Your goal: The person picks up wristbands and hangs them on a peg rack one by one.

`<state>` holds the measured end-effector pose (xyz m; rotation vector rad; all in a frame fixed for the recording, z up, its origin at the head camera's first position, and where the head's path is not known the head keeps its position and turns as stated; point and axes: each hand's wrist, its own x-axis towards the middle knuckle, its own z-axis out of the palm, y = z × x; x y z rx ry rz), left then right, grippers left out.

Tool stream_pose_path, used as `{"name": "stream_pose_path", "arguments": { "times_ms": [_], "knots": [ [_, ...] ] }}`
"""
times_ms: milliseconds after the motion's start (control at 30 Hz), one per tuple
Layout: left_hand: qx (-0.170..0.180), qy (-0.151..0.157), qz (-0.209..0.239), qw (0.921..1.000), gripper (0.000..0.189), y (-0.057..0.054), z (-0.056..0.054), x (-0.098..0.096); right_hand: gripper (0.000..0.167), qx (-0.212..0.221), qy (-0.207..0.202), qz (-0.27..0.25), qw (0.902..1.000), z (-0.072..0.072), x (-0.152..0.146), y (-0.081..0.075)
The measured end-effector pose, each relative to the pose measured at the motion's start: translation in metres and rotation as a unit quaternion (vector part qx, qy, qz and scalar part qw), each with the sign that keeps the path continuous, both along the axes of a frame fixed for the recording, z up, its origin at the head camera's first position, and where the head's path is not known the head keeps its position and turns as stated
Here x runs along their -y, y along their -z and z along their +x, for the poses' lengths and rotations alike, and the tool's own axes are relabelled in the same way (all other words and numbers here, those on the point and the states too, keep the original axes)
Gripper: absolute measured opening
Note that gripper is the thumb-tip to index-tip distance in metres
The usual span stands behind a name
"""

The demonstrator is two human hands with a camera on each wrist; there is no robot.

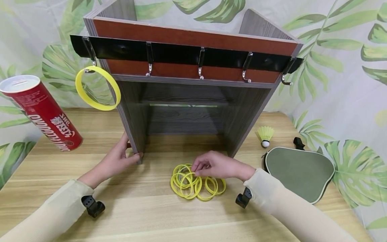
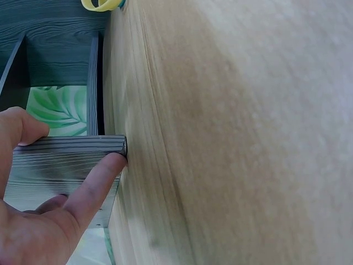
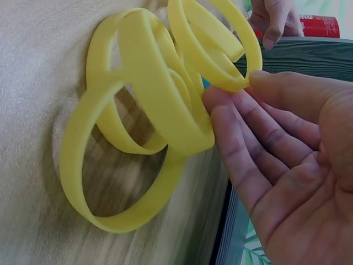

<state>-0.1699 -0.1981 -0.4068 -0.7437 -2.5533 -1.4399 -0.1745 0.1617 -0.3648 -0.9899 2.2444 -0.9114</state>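
Observation:
My left hand (image 1: 118,161) grips the lower front edge of the grey wood-grain shelf's left side panel (image 2: 71,144), thumb and fingers on opposite faces. My right hand (image 1: 218,164) is at a loose pile of yellow silicone wristbands (image 3: 160,83) on the table before the shelf. Between its thumb and fingertips it pinches one yellow wristband (image 3: 254,47), which overlaps others in the right wrist view. Across the shelf's front runs a black rail (image 1: 175,52) with several metal hooks. Another yellow wristband (image 1: 102,107) hangs from the leftmost hook.
A red can (image 1: 49,117) with a white lid stands on the left of the wooden table (image 1: 145,218). To the right lie a yellow shuttlecock (image 1: 265,135) and a grey-green zip pouch (image 1: 299,171). Leaf-print cloth (image 1: 338,84) hangs behind the shelf.

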Motion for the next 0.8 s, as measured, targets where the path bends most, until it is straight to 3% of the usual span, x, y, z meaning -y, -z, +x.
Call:
{"name": "stream_pose_path", "arguments": {
  "times_ms": [400, 633, 800],
  "knots": [
    [0.006, 0.004, 0.007, 1.0, 0.106, 0.002, 0.0, 0.001, 0.023, 0.045, -0.01, -0.009, 0.9989, 0.0, -0.005, -0.006],
    [-0.003, 0.006, 0.003, 1.0, 0.105, 0.002, -0.001, 0.001, 0.023, 0.125, 0.007, -0.071, 0.9896, -0.001, -0.005, -0.009],
    [-0.005, 0.007, 0.004, 1.0, 0.103, 0.001, 0.0, 0.001, 0.027, 0.148, 0.037, -0.121, 0.9809, 0.001, 0.002, -0.015]
  ]
}}
